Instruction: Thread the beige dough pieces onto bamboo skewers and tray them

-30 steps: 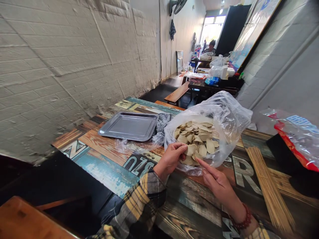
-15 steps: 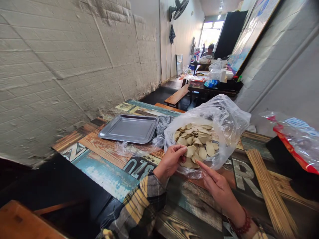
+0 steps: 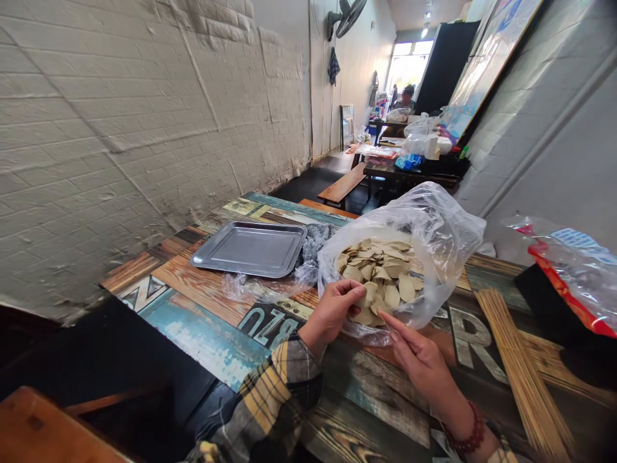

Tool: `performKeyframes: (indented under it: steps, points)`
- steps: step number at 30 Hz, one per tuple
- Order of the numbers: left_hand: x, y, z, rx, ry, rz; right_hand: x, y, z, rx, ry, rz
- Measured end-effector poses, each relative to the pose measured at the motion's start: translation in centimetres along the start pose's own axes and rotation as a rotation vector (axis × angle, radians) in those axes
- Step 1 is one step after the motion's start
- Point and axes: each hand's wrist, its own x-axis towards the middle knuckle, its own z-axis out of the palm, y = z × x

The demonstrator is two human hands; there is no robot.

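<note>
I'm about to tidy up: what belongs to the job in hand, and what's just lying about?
Job in hand:
pale slices
plastic bag holding them
bundle of thin sticks, likely

Apparently lying about:
red-edged packaging
blue packet
metal tray, perhaps

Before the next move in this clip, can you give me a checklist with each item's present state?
1. Left hand has a slice between thumb and fingers: ok.
2. Right hand has fingers drawn together: ok; what they grip is too fine to make out: cannot tell.
3. Plastic bag is open, with the pile of slices showing: ok.
4. Bundle of thin sticks lies on the table, to the right of the right hand: ok.
5. Metal tray lies on the table, beyond and left of the left hand: ok.
</note>
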Motion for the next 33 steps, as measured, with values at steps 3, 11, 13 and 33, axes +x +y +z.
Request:
performKeyframes:
  steps: [3, 11, 13, 33]
  points:
    - [0.03, -0.06, -0.08, -0.041, 0.017, -0.012, -0.01, 0.02, 0.02, 0.011, -0.006, 0.008]
    - [0.09, -0.03, -0.35, -0.066, -0.014, -0.049, 0.03, 0.16, -0.18, 0.029, -0.039, 0.051]
    - [0.11, -0.01, -0.38, -0.073, -0.025, -0.053, 0.01, 0.34, -0.19, 0.046, -0.058, 0.078]
    - [0.15, 0.09, -0.22, -0.071, 0.044, -0.072, -0.11, 0.59, -0.29, 0.067, -0.090, 0.081]
